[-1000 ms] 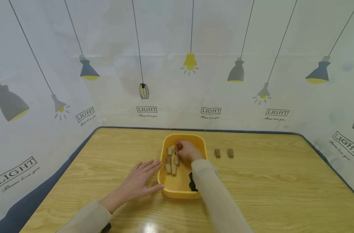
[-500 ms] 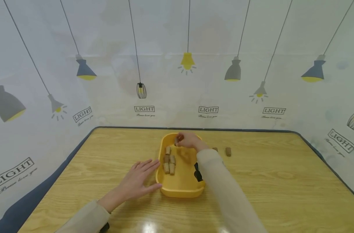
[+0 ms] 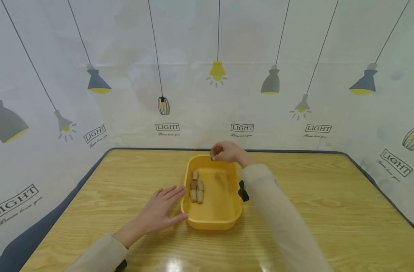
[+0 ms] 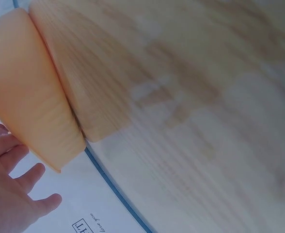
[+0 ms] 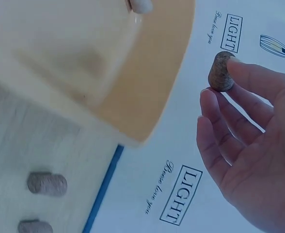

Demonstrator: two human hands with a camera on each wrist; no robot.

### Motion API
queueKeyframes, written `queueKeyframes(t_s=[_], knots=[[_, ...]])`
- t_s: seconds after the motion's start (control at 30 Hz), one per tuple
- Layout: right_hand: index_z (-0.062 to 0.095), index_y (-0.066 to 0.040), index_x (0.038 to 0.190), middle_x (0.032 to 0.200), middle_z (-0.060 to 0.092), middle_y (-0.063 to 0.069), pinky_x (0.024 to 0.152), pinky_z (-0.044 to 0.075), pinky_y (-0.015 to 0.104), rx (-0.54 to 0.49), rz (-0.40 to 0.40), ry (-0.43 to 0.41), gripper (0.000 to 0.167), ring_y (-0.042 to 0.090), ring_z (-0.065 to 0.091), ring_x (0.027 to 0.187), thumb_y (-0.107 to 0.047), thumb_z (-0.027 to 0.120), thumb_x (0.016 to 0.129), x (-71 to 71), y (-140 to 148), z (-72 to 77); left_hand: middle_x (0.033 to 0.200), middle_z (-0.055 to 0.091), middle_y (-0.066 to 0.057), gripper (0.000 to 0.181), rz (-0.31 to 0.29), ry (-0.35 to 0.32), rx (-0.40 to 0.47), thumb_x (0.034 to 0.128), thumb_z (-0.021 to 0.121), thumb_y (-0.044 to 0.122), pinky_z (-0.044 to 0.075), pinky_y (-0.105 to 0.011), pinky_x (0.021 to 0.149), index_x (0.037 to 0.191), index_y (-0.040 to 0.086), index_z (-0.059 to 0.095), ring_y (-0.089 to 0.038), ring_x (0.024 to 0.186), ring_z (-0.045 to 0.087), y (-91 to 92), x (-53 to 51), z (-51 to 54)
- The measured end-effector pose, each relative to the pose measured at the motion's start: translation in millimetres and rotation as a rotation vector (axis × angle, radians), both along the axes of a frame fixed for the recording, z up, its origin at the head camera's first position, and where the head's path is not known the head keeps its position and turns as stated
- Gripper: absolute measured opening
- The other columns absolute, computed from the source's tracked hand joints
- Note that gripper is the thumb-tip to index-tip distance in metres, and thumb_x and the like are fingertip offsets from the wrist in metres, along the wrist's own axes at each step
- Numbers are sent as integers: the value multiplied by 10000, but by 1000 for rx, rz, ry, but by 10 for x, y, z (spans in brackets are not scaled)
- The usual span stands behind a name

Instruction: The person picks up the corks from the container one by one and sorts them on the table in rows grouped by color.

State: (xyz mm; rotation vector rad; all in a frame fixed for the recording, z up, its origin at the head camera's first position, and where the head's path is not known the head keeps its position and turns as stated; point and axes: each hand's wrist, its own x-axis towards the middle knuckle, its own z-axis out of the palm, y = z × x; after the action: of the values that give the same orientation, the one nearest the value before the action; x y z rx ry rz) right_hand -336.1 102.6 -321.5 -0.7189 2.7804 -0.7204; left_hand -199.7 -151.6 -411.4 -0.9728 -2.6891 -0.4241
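My right hand [image 3: 228, 152] is raised over the far rim of a yellow plastic tray [image 3: 211, 225]. Between its thumb and fingertips it pinches a brown cork [image 5: 221, 72], clear in the right wrist view. Along the tray's left side lie several corks [image 3: 200, 196], lighter and darker brown, in two short rows. My left hand [image 3: 157, 211] is spread with straight fingers at the tray's left rim, its thumb near the front corner. In the left wrist view the fingers [image 4: 33, 177] lie by the tray's wall [image 4: 31, 92].
On the table to the tray's right lie two brown corks [image 5: 47, 184], hidden behind my right arm in the head view. A wall printed with lamps [image 3: 242, 129] rises behind the table's dark far edge. A black wrist piece [image 3: 243, 190] hangs from my right sleeve.
My right hand has lifted a brown cork from the row inside the tray and carried it up to above the far rim. The left hand has stayed at the tray's left side.
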Motion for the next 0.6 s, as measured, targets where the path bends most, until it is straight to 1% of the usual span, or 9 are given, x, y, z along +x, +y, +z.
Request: queueKeyframes(t_s=[0.2, 0.3, 0.47, 0.6], knots=[[524, -19, 1188, 1120, 543, 138, 885, 375, 406, -7, 34, 21, 378, 282, 473, 1049, -158, 587, 842, 29, 186, 111, 1344, 393, -49, 716, -1, 6, 12, 804, 493, 578, 236, -541, 940, 1321, 88, 427, -271, 1217, 334, -2, -7, -1], [521, -10, 1187, 1115, 547, 140, 881, 375, 414, -13, 48, 46, 388, 297, 476, 1047, -169, 593, 840, 49, 278, 137, 1350, 385, -40, 713, 2, 6, 11, 804, 495, 576, 235, -532, 946, 1324, 93, 424, -266, 1221, 330, -6, -8, -3], [525, 12, 1169, 1107, 548, 151, 869, 390, 415, -36, 81, 74, 371, 310, 485, 1030, -145, 587, 840, 87, 457, 136, 1356, 376, -41, 720, -1, -9, -2, 811, 470, 588, 229, -524, 955, 1333, 96, 410, -263, 1227, 320, -4, -7, -11], [531, 22, 1158, 1093, 552, 155, 847, 407, 408, -53, 93, 90, 354, 309, 492, 1016, -111, 582, 834, 106, 622, 89, 1345, 390, -53, 721, -7, 7, 12, 807, 484, 582, 236, -532, 946, 1323, 83, 421, -275, 1217, 335, 4, -4, -14]])
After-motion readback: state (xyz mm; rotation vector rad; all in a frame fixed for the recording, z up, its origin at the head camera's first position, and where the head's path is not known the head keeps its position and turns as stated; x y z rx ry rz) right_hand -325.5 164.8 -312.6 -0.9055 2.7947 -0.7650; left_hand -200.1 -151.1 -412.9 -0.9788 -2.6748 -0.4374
